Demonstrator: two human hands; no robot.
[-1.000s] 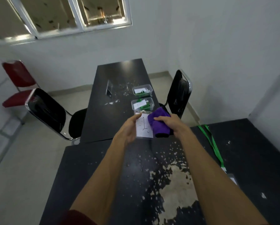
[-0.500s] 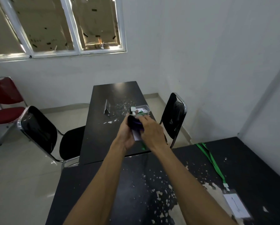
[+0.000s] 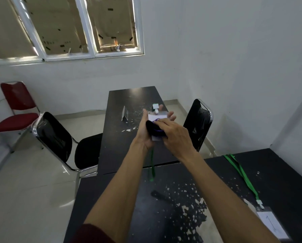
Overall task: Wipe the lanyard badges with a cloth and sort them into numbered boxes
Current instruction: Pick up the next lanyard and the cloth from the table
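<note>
On the right of the near table (image 3: 278, 176), closest to you, a second badge (image 3: 272, 224) lies flat. Its green lanyard (image 3: 241, 174) trails toward that table's far edge, and it looks untouched so far.

Above the near table's far edge, you hold both hands raised. Your left hand (image 3: 146, 135) cradles the held badge (image 3: 157, 118) from below, thumb up along one side and fingertips curling past the other, so it is clamped across the palm. Your right hand (image 3: 175, 135) lies on top, fingers together and bent over the bunched purple cloth (image 3: 154, 128), pressing it onto the card's face. The held badge's strap (image 3: 152, 167) hangs loose toward the near table.

Beyond the near table stands the far table (image 3: 122, 146), with a small folded stand (image 3: 124, 115) on it and a black chair (image 3: 55, 137) to the left.

You appear to be mid-wipe, with sorting not yet begun. I cannot see the numbered boxes, which may be hidden behind your hands, and the cloth covers the card's number. The next move calls for lifting the cloth clear, reading the number, lowering the badge to the matching box, and gathering the dangling strap so it doesn't snag.
</note>
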